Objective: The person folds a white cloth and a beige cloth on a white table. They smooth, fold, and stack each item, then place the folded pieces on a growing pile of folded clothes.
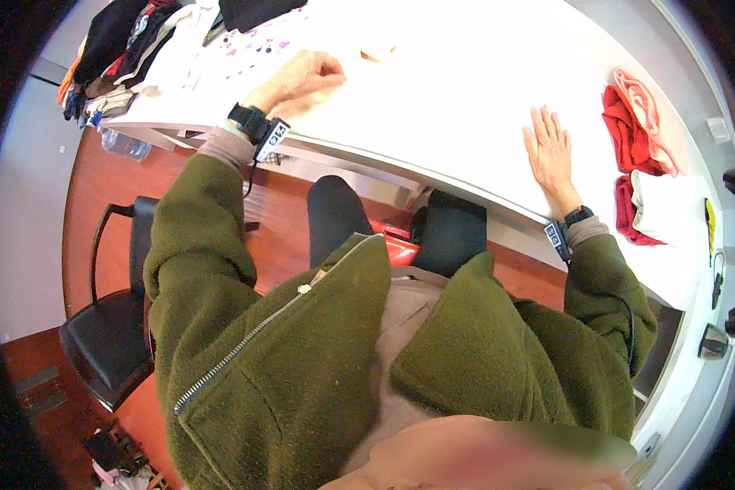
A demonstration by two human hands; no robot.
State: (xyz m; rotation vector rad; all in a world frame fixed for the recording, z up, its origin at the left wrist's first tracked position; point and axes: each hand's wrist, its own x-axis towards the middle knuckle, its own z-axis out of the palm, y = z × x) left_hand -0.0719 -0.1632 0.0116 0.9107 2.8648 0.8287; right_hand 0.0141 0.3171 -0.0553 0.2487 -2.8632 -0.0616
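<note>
On the white tabletop [441, 92], my left hand [309, 76] rests near the front edge with its fingers curled in; nothing shows in it. My right hand [549, 150] lies flat, palm down, fingers together and pointing away from me, holding nothing. To its right sit folded red cloths [628, 131] with a pink cloth [646, 107] beside them, and nearer me a dark red cloth [628, 208] with a white cloth [652, 202]. Left of my left hand is a large pile of clothes [116, 55]. A white fabric with coloured spots [257, 49] lies behind that hand.
A black cloth [257, 12] lies at the far edge of view. On the red-brown floor at left stands a black chair [113, 343]. A clear plastic container [124, 144] is under the table's left end. Cables [718, 275] and a small dark object [713, 342] are at far right.
</note>
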